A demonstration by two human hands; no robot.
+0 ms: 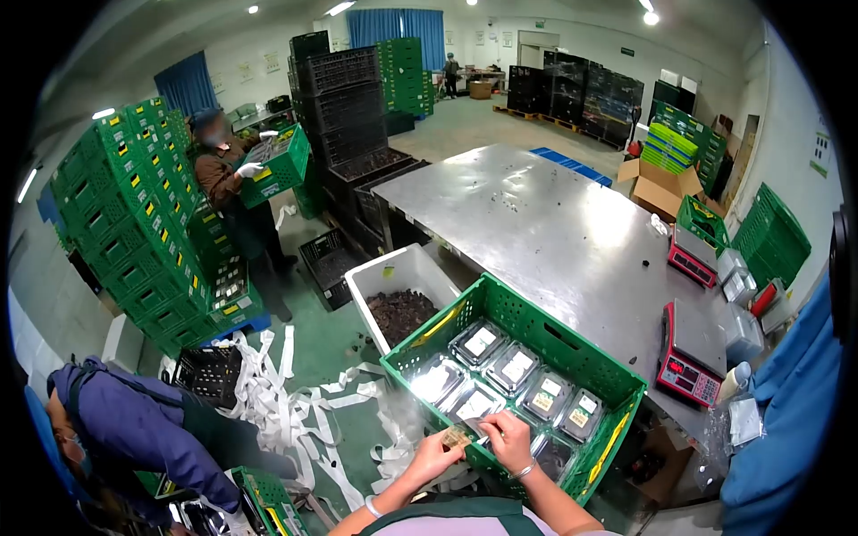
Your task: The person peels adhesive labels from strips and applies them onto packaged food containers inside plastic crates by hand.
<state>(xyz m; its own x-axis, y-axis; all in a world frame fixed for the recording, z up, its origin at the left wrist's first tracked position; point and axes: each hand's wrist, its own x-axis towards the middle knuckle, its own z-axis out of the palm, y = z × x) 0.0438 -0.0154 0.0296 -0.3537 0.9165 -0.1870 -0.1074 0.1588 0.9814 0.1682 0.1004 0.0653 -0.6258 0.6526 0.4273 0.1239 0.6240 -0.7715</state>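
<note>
A green crate (572,347) with several clear lidded boxes sits at the near corner of the metal table. Some boxes, like the one (546,396) at the right, carry white and yellowish labels. My left hand (435,456) is closed on a small yellowish label sheet at the crate's near edge. Beside it, over the near boxes, my right hand (509,441) has its fingers pinched together at the sheet's other side; what they hold is too small to make out.
Two red scales (690,355) (693,256) stand on the metal table (500,201) at the right. A white bin (366,284) of dark pieces is left of the crate. One person (228,170) carries a green crate; another (134,420) bends at lower left. White strips litter the floor.
</note>
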